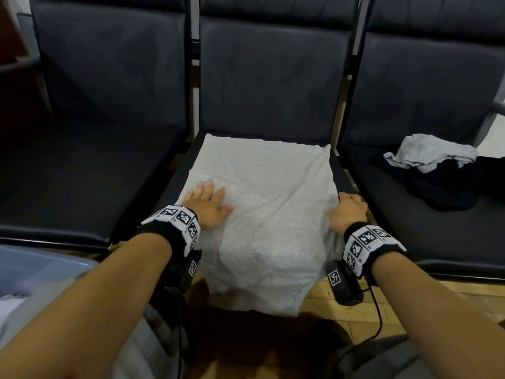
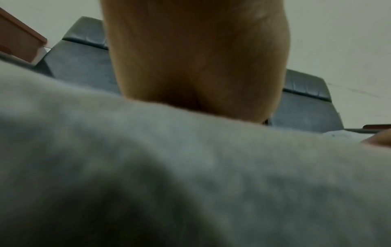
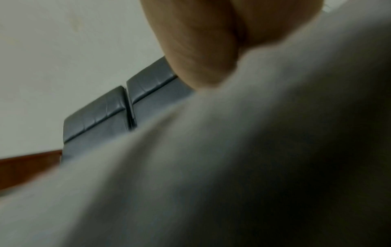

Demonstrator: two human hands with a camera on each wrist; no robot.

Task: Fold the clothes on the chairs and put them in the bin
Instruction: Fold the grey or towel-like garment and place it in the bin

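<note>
White terry cloth — a towel [image 1: 262,203] — covers the seat of the middle chair [image 1: 269,77], its near part hanging over the front edge. We press our left hand [image 1: 209,205] flat on its left side, fingers spread. Our right hand [image 1: 348,212] grips the towel's right edge, fingers curled. On the right chair's seat lie a pale garment [image 1: 429,153] and a black garment [image 1: 451,184], crumpled. A bin [image 1: 35,266] stands at lower left.

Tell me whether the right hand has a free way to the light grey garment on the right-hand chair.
Probably yes: the right hand grips the white towel's edge, and only bare seat lies between it and the light grey garment. It must let go first.
</note>
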